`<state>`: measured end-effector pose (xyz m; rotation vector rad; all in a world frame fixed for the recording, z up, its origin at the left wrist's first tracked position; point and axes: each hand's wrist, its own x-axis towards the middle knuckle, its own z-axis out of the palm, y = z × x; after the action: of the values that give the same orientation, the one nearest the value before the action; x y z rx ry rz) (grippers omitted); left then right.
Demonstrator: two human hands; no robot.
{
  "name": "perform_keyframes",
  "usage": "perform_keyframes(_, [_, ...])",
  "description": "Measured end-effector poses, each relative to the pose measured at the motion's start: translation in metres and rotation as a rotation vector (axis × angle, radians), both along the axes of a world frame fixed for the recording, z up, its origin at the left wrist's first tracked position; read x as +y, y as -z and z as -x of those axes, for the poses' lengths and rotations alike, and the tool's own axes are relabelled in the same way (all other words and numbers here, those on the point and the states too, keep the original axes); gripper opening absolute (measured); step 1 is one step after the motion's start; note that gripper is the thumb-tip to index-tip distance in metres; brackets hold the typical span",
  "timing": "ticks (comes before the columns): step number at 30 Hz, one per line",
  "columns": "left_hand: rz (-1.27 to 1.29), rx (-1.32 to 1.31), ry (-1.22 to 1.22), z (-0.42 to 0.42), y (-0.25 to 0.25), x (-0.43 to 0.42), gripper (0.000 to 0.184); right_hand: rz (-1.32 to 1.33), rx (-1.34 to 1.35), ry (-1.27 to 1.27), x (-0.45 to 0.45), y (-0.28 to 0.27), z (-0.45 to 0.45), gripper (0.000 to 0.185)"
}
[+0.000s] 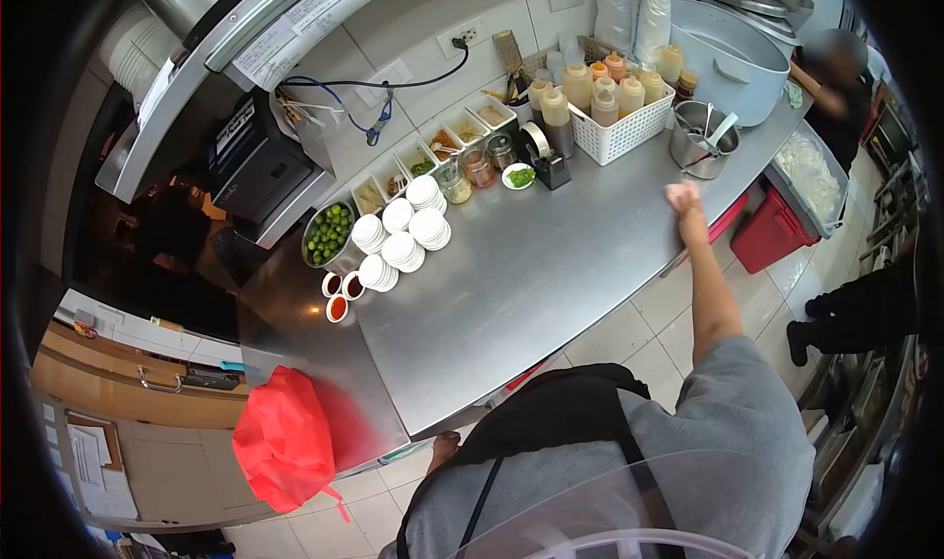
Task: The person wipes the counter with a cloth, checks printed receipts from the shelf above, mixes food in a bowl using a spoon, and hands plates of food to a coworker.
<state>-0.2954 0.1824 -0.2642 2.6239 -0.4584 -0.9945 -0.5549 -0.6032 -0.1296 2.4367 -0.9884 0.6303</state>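
My right hand [682,197] reaches out over the right end of the steel counter [511,274], just in front of a metal pot [702,141]. Its fingers are too blurred to show whether they are apart or closed. A white-handled utensil [725,128] leans in that pot. Low beside my body, below the counter's front edge, part of my left hand [445,449] shows; its fingers are hidden. Behind the pot stands a white basket [624,138] of squeeze bottles. A small dish of chopped greens [518,176] sits next to a tape dispenser [553,169].
Stacked white lids or cups [401,248], sauce cups [336,308] and a bowl of limes [330,235] stand at the left. A red bag [285,439] lies on the near left corner. A red bin [772,233] stands off the right end, where another person [836,97] is.
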Motion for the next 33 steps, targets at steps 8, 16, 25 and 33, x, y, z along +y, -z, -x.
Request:
perform_keyframes(8, [-0.030, 0.079, -0.119, 0.035, -0.015, 0.021, 0.026, -0.211, -0.073, 0.280, 0.029, 0.017, -0.134, 0.043])
perform_keyframes(16, [0.011, 0.079, -0.211, 0.046, 0.000, 0.022, 0.026, -0.938, -0.396, -0.462, 0.198, -0.089, -0.196, 0.020])
perform_keyframes(25, [0.076, 0.001, -0.152, 0.029, 0.019, 0.016, 0.022, -0.804, -1.199, -0.418, 0.066, -0.240, -0.200, 0.022])
perform_keyframes(33, [0.016, 0.120, -0.292, 0.051, -0.005, 0.023, 0.024, -0.270, -0.540, -0.172, -0.024, -0.223, -0.233, 0.015])
